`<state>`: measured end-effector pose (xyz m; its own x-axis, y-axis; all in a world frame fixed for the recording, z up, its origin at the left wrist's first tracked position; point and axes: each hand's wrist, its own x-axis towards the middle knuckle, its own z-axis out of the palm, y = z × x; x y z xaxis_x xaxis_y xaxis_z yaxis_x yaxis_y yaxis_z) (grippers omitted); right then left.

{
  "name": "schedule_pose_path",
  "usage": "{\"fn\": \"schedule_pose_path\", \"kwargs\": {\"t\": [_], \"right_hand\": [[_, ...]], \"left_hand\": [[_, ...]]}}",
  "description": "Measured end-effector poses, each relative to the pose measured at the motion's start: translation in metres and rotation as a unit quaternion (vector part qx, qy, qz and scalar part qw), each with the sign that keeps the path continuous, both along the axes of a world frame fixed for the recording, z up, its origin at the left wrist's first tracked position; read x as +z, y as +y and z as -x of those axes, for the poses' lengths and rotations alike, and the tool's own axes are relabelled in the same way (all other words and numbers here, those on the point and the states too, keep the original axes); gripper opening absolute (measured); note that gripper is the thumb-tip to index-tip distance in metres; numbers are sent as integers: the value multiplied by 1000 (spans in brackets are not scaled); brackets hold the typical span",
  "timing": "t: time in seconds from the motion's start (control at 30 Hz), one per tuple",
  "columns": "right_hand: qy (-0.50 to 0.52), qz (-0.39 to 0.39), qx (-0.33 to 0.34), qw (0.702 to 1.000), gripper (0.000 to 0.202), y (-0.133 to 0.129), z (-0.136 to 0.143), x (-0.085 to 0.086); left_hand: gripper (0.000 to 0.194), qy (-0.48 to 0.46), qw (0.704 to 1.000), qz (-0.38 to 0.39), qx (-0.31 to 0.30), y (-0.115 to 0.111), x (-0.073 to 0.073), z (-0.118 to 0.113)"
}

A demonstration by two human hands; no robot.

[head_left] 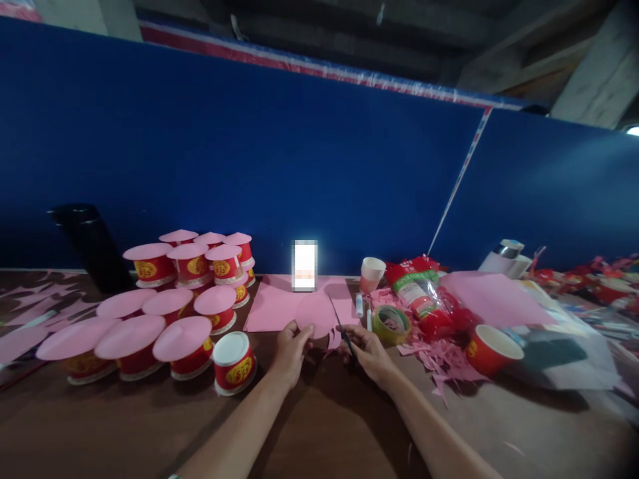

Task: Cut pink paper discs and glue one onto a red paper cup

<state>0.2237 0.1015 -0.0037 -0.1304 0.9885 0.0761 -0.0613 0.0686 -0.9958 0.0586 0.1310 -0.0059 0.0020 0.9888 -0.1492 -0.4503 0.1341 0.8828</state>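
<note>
Between finger and thumb, my left hand (293, 349) pinches the edge of a round piece of pink paper (315, 315). My right hand (368, 352) is closed on a pair of scissors (346, 338), whose dark blades point up and away just right of the paper. A small pink scrap (333, 338) shows below the paper, between the hands. Behind them lie flat pink sheets (264, 306). Left of my left hand stands an upside-down red paper cup (234, 364) with a gold print and no pink top.
Several red cups with pink cone tops (182, 339) stand at left, near a black bottle (87, 246). At right are green tape (392, 324), pink shreds (442, 359), a red-green packet (417, 286) and an upright cup (492, 350). A blue partition (299, 146) rises behind.
</note>
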Motion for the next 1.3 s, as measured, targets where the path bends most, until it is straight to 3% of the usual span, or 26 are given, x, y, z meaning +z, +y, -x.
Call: {"fn": "schedule_pose_path", "kwargs": {"t": [0.2, 0.5, 0.8, 0.97, 1.3], "right_hand": [[15, -8, -3, 1000, 44, -1, 1, 3], [13, -11, 11, 1000, 42, 0, -2, 0], [15, -4, 2, 1000, 42, 0, 1, 3], [43, -3, 9, 999, 41, 0, 1, 2], [8, -2, -5, 1000, 40, 2, -1, -3]], "left_hand": [[28, -34, 999, 20, 9, -2, 5, -1], [29, -3, 1000, -3, -3, -1, 0, 1], [28, -38, 999, -4, 0, 0, 0, -1], [29, -9, 1000, -12, -10, 0, -1, -1], [30, 7, 1000, -16, -6, 2, -4, 0]]}}
